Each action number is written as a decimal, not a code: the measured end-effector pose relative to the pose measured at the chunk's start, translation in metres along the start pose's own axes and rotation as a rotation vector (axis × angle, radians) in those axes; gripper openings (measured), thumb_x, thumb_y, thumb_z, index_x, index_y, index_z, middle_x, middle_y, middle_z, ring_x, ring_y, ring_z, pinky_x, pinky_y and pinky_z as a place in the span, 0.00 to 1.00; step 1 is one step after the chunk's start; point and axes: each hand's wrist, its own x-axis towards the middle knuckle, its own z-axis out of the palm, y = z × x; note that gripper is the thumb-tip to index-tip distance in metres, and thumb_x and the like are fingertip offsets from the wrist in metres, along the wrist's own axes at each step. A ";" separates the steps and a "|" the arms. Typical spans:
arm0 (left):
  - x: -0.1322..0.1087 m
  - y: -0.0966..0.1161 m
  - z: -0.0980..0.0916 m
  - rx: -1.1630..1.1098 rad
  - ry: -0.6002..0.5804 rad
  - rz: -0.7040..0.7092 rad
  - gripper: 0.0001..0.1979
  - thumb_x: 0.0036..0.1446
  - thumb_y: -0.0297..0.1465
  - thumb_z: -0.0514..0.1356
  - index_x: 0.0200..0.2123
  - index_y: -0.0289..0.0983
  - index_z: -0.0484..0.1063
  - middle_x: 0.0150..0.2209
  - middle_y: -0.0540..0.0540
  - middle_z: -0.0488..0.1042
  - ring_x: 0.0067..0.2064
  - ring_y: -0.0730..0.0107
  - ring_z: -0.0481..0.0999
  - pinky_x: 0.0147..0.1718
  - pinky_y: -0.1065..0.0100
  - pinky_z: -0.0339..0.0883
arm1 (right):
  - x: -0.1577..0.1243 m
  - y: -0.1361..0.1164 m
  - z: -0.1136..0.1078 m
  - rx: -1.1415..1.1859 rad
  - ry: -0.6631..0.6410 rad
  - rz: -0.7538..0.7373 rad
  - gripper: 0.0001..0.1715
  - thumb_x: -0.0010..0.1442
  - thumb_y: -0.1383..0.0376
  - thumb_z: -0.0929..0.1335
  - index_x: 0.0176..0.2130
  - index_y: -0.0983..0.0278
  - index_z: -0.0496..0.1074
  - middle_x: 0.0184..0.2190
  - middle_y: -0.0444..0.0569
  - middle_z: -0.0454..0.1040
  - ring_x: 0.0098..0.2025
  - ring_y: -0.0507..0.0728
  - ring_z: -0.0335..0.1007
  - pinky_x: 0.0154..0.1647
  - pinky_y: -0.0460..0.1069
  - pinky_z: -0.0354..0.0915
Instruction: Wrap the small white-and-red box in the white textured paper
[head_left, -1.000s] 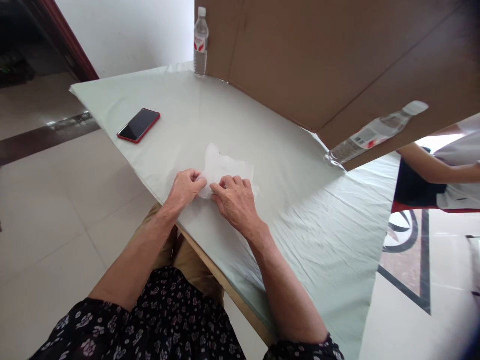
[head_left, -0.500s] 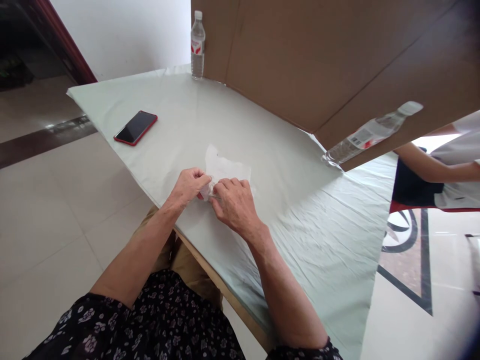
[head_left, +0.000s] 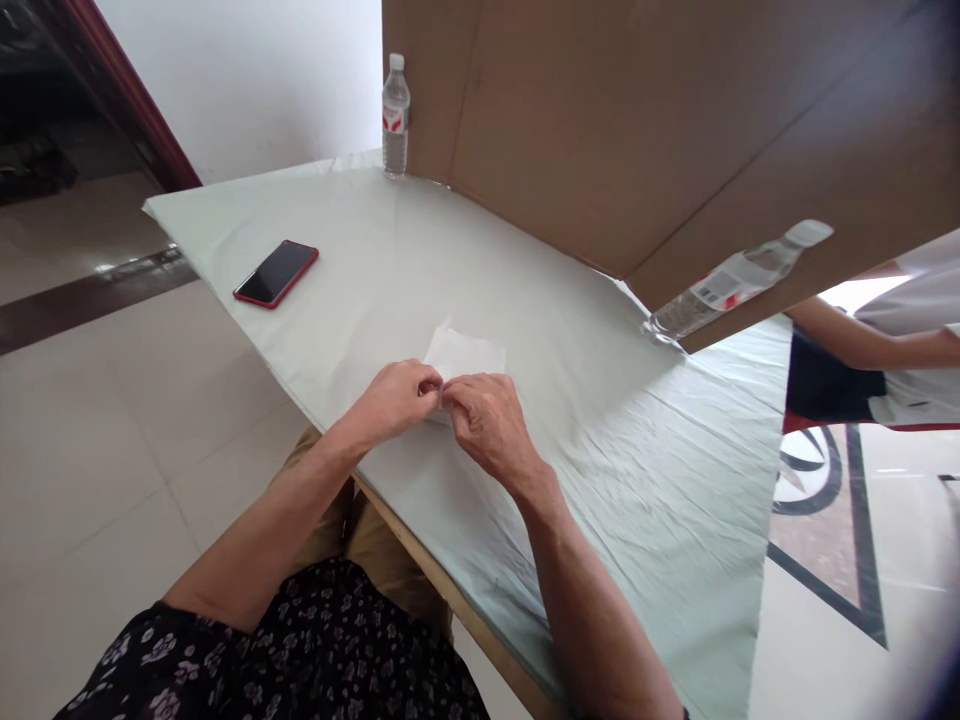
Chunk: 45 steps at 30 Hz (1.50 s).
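A thin white tissue (head_left: 466,354) lies on the pale green table cover (head_left: 420,260) just beyond my hands. My left hand (head_left: 397,398) pinches its near edge, fingers closed. My right hand (head_left: 486,418) meets it fingertip to fingertip and pinches the same edge. The near part of the tissue is hidden under my fingers; only a small folded piece shows behind them.
A red phone (head_left: 276,273) lies at the left of the table. One water bottle (head_left: 395,116) stands at the back, another (head_left: 731,281) leans against a big cardboard sheet (head_left: 637,130). Another person's arm (head_left: 862,345) is at the right.
The tissue looks smaller and more folded than before. My hands have drawn closer together over its near edge, and the whole view has shifted slightly downward.
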 end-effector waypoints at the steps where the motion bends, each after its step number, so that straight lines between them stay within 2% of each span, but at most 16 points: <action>1: -0.001 0.000 0.002 0.080 0.041 0.040 0.11 0.56 0.27 0.57 0.36 0.35 0.80 0.38 0.42 0.78 0.41 0.61 0.77 0.42 0.62 0.71 | -0.002 0.003 -0.001 0.008 0.062 0.036 0.18 0.59 0.75 0.61 0.38 0.62 0.78 0.41 0.50 0.83 0.46 0.60 0.75 0.50 0.55 0.58; 3: -0.002 -0.002 0.007 0.172 0.104 0.109 0.10 0.58 0.27 0.58 0.37 0.35 0.80 0.47 0.38 0.77 0.50 0.56 0.76 0.49 0.59 0.70 | -0.009 0.013 -0.006 0.021 0.198 0.144 0.17 0.60 0.72 0.63 0.43 0.62 0.78 0.45 0.53 0.82 0.46 0.61 0.75 0.50 0.56 0.61; 5: -0.002 -0.005 0.011 0.202 0.108 0.173 0.09 0.60 0.27 0.58 0.37 0.35 0.79 0.50 0.38 0.77 0.53 0.55 0.75 0.51 0.58 0.70 | -0.021 0.023 -0.011 0.047 0.258 0.286 0.16 0.61 0.66 0.64 0.47 0.64 0.76 0.46 0.56 0.80 0.41 0.61 0.75 0.47 0.57 0.64; 8: -0.002 -0.009 0.015 0.213 0.085 0.231 0.09 0.63 0.25 0.56 0.40 0.36 0.77 0.45 0.40 0.78 0.49 0.57 0.75 0.49 0.59 0.71 | -0.042 0.036 -0.013 0.130 0.145 0.529 0.25 0.61 0.55 0.68 0.53 0.66 0.73 0.44 0.56 0.80 0.33 0.58 0.74 0.41 0.56 0.67; 12: -0.002 -0.010 0.018 0.224 0.104 0.244 0.08 0.64 0.25 0.56 0.40 0.36 0.76 0.43 0.40 0.78 0.48 0.57 0.75 0.48 0.59 0.70 | -0.052 0.038 -0.005 0.254 -0.019 0.697 0.39 0.61 0.49 0.67 0.63 0.68 0.65 0.41 0.54 0.80 0.33 0.59 0.76 0.42 0.55 0.69; 14: -0.002 -0.011 0.020 0.246 0.109 0.255 0.08 0.64 0.26 0.56 0.38 0.36 0.76 0.42 0.41 0.78 0.46 0.58 0.74 0.48 0.58 0.70 | -0.047 0.034 0.000 0.298 -0.033 0.738 0.44 0.61 0.48 0.67 0.67 0.69 0.60 0.42 0.56 0.79 0.35 0.61 0.77 0.39 0.55 0.70; 17: 0.000 -0.013 0.020 0.279 0.116 0.263 0.08 0.64 0.26 0.57 0.38 0.36 0.77 0.42 0.41 0.79 0.44 0.58 0.75 0.48 0.58 0.70 | -0.033 0.030 0.006 0.409 -0.027 0.793 0.49 0.60 0.48 0.68 0.70 0.69 0.54 0.46 0.60 0.77 0.31 0.60 0.76 0.31 0.53 0.71; 20: 0.002 -0.014 0.020 0.278 0.103 0.255 0.08 0.64 0.27 0.57 0.38 0.36 0.77 0.43 0.41 0.79 0.46 0.58 0.75 0.48 0.59 0.70 | -0.023 0.031 0.014 0.592 0.046 0.847 0.54 0.57 0.48 0.69 0.71 0.67 0.51 0.49 0.62 0.75 0.30 0.59 0.74 0.21 0.51 0.69; 22: 0.001 -0.012 0.019 0.270 0.074 0.231 0.08 0.64 0.27 0.57 0.39 0.37 0.77 0.44 0.41 0.79 0.48 0.58 0.76 0.48 0.61 0.70 | -0.020 0.033 0.020 0.670 0.112 0.864 0.57 0.54 0.48 0.71 0.72 0.66 0.49 0.51 0.63 0.74 0.33 0.60 0.75 0.18 0.49 0.67; 24: -0.001 -0.006 0.018 0.282 0.037 0.192 0.08 0.64 0.26 0.56 0.40 0.36 0.77 0.44 0.41 0.78 0.49 0.59 0.76 0.48 0.62 0.70 | -0.018 0.034 0.026 0.673 0.136 0.841 0.58 0.52 0.51 0.71 0.72 0.66 0.48 0.49 0.60 0.75 0.34 0.60 0.74 0.20 0.49 0.67; 26: -0.006 0.001 0.018 0.321 0.007 0.151 0.09 0.64 0.26 0.56 0.40 0.35 0.77 0.44 0.40 0.77 0.49 0.59 0.76 0.48 0.63 0.70 | -0.016 0.032 0.028 0.585 0.133 0.763 0.55 0.52 0.55 0.70 0.71 0.67 0.51 0.40 0.54 0.77 0.33 0.60 0.73 0.26 0.51 0.70; 28: -0.010 0.007 0.018 0.367 -0.007 0.121 0.09 0.64 0.25 0.56 0.40 0.34 0.77 0.45 0.40 0.77 0.49 0.59 0.76 0.48 0.63 0.70 | -0.015 0.029 0.028 0.441 0.148 0.669 0.50 0.52 0.59 0.68 0.70 0.70 0.54 0.29 0.46 0.74 0.32 0.60 0.71 0.34 0.54 0.71; 31: -0.014 0.012 0.019 0.393 -0.015 0.092 0.09 0.64 0.25 0.56 0.40 0.34 0.77 0.45 0.39 0.76 0.49 0.59 0.76 0.48 0.63 0.70 | -0.014 0.022 0.022 0.336 0.188 0.601 0.49 0.52 0.61 0.66 0.69 0.73 0.55 0.22 0.39 0.66 0.31 0.59 0.69 0.39 0.55 0.69; 36: -0.011 0.011 0.020 0.378 -0.019 0.095 0.08 0.62 0.24 0.57 0.39 0.34 0.77 0.45 0.38 0.76 0.48 0.58 0.76 0.46 0.63 0.71 | -0.010 0.014 0.015 0.507 0.198 0.608 0.52 0.54 0.56 0.67 0.70 0.74 0.52 0.23 0.37 0.65 0.30 0.56 0.67 0.35 0.51 0.69; 41: -0.009 0.007 0.024 0.361 -0.003 0.109 0.08 0.62 0.24 0.56 0.38 0.35 0.76 0.42 0.39 0.75 0.46 0.58 0.76 0.43 0.63 0.72 | -0.002 0.009 0.019 0.595 0.194 0.597 0.52 0.54 0.55 0.68 0.70 0.73 0.53 0.28 0.42 0.73 0.33 0.57 0.71 0.34 0.51 0.70; 45: -0.009 0.004 0.026 0.295 -0.003 0.111 0.09 0.63 0.24 0.55 0.38 0.35 0.76 0.42 0.39 0.75 0.45 0.59 0.76 0.44 0.62 0.72 | -0.002 0.004 0.021 0.604 0.150 0.592 0.51 0.56 0.54 0.68 0.69 0.76 0.53 0.33 0.49 0.78 0.32 0.56 0.73 0.34 0.51 0.71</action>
